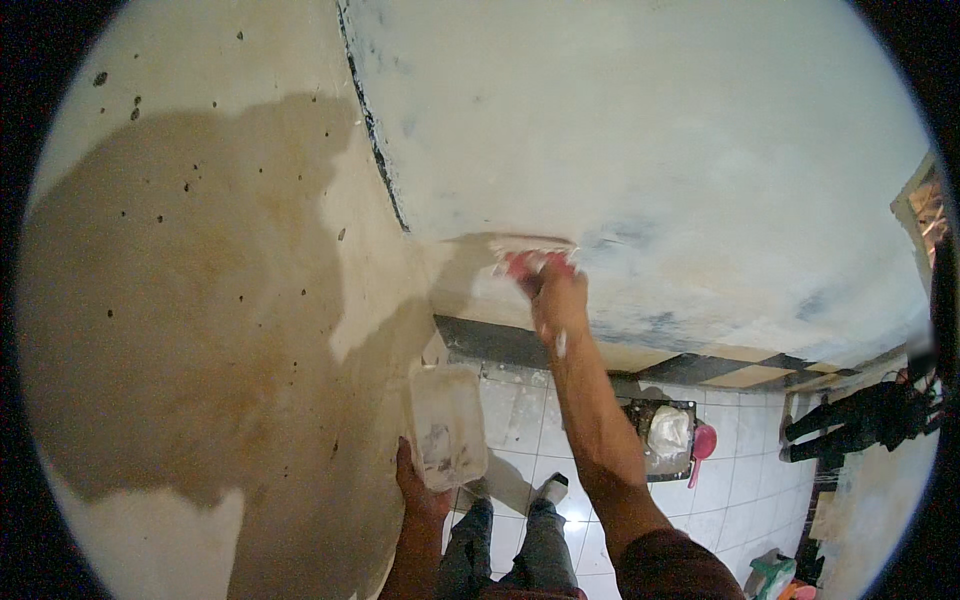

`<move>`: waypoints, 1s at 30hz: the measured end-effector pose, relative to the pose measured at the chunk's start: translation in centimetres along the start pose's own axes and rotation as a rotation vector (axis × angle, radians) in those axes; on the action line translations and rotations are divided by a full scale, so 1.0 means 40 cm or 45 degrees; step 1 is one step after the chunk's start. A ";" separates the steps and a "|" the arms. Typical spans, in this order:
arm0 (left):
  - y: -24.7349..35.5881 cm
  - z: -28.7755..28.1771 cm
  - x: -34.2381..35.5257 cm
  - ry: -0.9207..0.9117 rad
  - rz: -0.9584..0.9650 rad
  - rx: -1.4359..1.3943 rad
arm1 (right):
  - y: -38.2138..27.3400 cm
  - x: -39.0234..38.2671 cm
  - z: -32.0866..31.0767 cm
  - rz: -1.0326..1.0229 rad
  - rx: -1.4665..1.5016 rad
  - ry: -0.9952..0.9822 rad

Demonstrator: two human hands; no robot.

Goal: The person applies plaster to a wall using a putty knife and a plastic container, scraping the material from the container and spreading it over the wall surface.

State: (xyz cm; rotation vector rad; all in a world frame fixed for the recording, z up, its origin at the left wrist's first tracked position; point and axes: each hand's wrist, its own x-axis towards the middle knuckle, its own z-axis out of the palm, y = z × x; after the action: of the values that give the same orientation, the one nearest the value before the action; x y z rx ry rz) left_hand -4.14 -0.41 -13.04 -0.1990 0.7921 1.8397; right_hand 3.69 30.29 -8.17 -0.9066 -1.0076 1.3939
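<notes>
White, grey-smudged wall [700, 150] spans the upper view, above a white tiled floor [735, 475]. On that floor sits a black rectangular tray [685, 407] bearing a lumpy white mass [668, 430]. Low at right is a green-and-white packet [768, 577], any print on it too small to make out. The left hand [425, 497] grips a translucent, rectangular plastic tub [447, 405] by its near end; greyish smears [437, 440] mark its inside. The right hand [555, 292], fingers closed, holds a red, wide-edged spreader [522, 263] at the wall. A pink, round-bowled dipper [705, 440] lies at the tray's right edge.

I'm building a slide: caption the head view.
Right hand holds a red scraper at the pale wall; left hand holds a translucent tub.
</notes>
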 end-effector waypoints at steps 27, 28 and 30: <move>-0.089 0.552 -0.081 -0.798 -0.252 -0.038 | -0.582 -0.460 -0.248 -0.337 -1.188 0.028; -0.103 0.549 -0.072 -0.799 -0.244 -0.031 | -0.587 -0.459 -0.251 -0.357 -1.231 0.035; -0.132 0.550 -0.054 -0.816 -0.248 -0.020 | -0.581 -0.441 -0.281 -0.391 -1.204 -0.020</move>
State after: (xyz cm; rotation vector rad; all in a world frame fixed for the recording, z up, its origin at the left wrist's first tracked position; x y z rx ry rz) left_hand 6.41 12.28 2.60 0.2872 0.2962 1.5856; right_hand 23.30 13.46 9.47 -1.3295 -1.7824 0.6216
